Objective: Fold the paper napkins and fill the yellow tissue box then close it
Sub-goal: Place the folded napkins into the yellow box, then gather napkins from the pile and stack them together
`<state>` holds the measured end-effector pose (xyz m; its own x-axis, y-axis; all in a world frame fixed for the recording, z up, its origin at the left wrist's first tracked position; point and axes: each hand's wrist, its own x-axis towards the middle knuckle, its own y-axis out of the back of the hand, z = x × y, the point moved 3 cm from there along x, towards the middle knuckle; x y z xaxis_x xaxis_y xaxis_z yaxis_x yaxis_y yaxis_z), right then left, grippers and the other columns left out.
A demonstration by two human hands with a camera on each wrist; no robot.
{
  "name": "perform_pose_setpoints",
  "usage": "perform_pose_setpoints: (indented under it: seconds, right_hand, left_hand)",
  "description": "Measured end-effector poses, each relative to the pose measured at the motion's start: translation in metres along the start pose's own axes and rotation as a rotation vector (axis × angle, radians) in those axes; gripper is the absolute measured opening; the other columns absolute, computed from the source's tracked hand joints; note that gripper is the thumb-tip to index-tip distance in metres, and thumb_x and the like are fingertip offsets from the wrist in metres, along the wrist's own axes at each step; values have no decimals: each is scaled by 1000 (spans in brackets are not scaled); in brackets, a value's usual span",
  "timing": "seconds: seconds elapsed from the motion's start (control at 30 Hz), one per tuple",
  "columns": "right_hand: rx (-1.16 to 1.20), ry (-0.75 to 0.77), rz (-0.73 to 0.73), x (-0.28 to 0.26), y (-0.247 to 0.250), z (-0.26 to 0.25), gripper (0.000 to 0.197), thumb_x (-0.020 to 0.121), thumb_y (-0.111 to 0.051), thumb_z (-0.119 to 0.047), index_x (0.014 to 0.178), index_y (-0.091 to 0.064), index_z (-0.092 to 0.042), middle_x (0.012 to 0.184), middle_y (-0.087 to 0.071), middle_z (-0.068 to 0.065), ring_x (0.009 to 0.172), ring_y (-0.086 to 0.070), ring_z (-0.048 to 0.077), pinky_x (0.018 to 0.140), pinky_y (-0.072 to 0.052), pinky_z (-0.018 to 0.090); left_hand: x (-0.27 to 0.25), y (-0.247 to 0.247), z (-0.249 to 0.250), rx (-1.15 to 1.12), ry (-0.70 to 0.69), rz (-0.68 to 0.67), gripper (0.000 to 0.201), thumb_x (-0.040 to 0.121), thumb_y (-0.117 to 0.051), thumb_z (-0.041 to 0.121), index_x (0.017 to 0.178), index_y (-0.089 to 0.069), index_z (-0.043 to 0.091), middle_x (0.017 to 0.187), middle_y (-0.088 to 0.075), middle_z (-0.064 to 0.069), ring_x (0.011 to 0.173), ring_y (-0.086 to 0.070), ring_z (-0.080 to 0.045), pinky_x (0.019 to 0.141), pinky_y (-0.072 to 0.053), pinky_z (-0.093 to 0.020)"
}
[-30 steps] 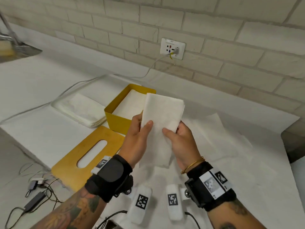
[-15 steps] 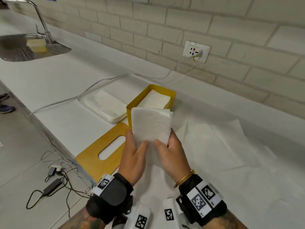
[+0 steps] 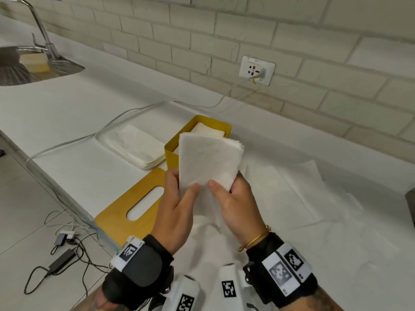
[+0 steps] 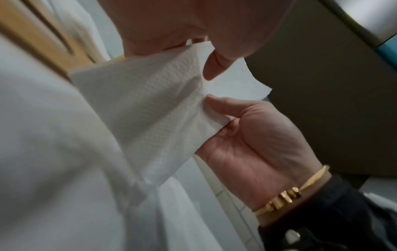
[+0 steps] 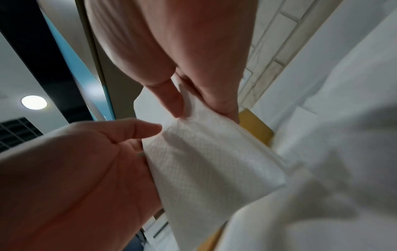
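Note:
A folded white napkin (image 3: 208, 160) stands upright in the air, held at its lower part by both hands. My left hand (image 3: 186, 187) pinches its left side, thumb in front. My right hand (image 3: 224, 187) pinches its right side the same way. In the left wrist view the right hand (image 4: 257, 144) grips the napkin (image 4: 150, 101); in the right wrist view the left hand (image 5: 86, 169) holds the napkin (image 5: 204, 161). Just behind stands the open yellow tissue box (image 3: 171, 154) with folded napkins (image 3: 208, 131) inside. Its yellow slotted lid (image 3: 121, 214) lies flat at the counter's front edge.
A clear tray (image 3: 101, 140) of unfolded napkins (image 3: 134, 144) sits left of the box. A large white paper sheet (image 3: 303, 209) covers the counter at right. A cable (image 3: 74, 140) runs from the wall socket (image 3: 257, 70). The sink (image 3: 27, 70) is far left; the floor holds cables.
Both hands keep their hold on the napkin. The head view has swung left, bringing the sink into sight, and the napkin now stands in front of the box's right part.

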<state>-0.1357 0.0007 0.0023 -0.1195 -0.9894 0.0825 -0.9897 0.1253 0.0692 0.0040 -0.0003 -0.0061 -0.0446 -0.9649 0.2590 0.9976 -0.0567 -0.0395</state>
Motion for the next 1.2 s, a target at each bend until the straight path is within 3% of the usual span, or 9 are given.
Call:
perform_pose_setpoints:
  seconds: [0.07,0.23,0.33,0.53,0.73,0.93,1.03,1.13,1.2]
  right_hand:
    - [-10,22,1,0,1,-1,33,98,-63,-15,128,-60,-27,111,-72,-5,104,-69,10,86,-59,29]
    - [-112,-82,-31,-7,-2,27,33,97,-62,-15,124,-57,-33,112,-70,-8,105,-67,10,83,-56,22]
    - [-74,-115,3,2,3,28,33,96,-64,-21,127,-57,-29,114,-70,-5,108,-67,14,92,-58,36]
    - [164,-177,95,42,16,13,26,98,-61,-9,120,-65,-23,115,-75,-1,108,-71,21,99,-55,49]
    - [5,-95,169,97,29,-12,20,98,-57,-17,111,-68,-28,114,-74,-5,109,-69,18,101,-53,51]
    - [-238,-102,248,162,30,-34,23,98,-52,-12,85,-67,-24,103,-74,10,102,-69,34,93,-56,56]
    - [-391,-110,274,189,27,-30,13,95,-60,-11,90,-68,-19,99,-74,6,99,-69,30,94,-57,49]
    - [-522,-152,301,207,20,-23,19,92,-68,-11,110,-65,-10,96,-70,2,94,-66,24,85,-52,32]
    - [-610,-181,315,214,13,-18,27,92,-70,-13,117,-59,-11,91,-63,-3,95,-63,24,87,-50,32]
  left_hand:
    - [0,-2,0,7,-6,-4,25,92,-53,28,116,-46,30,99,-61,27,93,-62,5,74,-53,-18]
    - [-10,-1,-26,126,118,-35,18,102,-56,23,114,-45,29,106,-59,4,89,-61,3,73,-51,-19]
    - [-4,4,-29,151,150,-90,24,95,-53,34,118,-46,30,109,-61,6,94,-63,-3,77,-53,-25]
    - [9,19,-23,169,279,-187,35,102,-53,7,123,-49,35,100,-69,2,87,-70,-18,75,-62,-40]
    - [59,39,1,198,200,-116,38,95,-66,6,121,-53,32,83,-67,1,74,-71,-18,67,-60,-30]
    - [128,61,11,369,74,-136,20,97,-65,11,101,-68,31,89,-70,1,71,-69,-10,71,-56,-21]
    - [152,62,1,562,45,-239,18,99,-62,16,95,-74,29,93,-74,8,80,-65,-4,74,-50,-13]
    - [169,61,-13,784,59,-365,20,101,-57,21,105,-75,29,103,-73,7,90,-63,-11,84,-52,-26]
    - [176,59,-20,924,56,-439,26,101,-52,19,113,-73,28,110,-72,3,99,-63,-16,90,-52,-33]
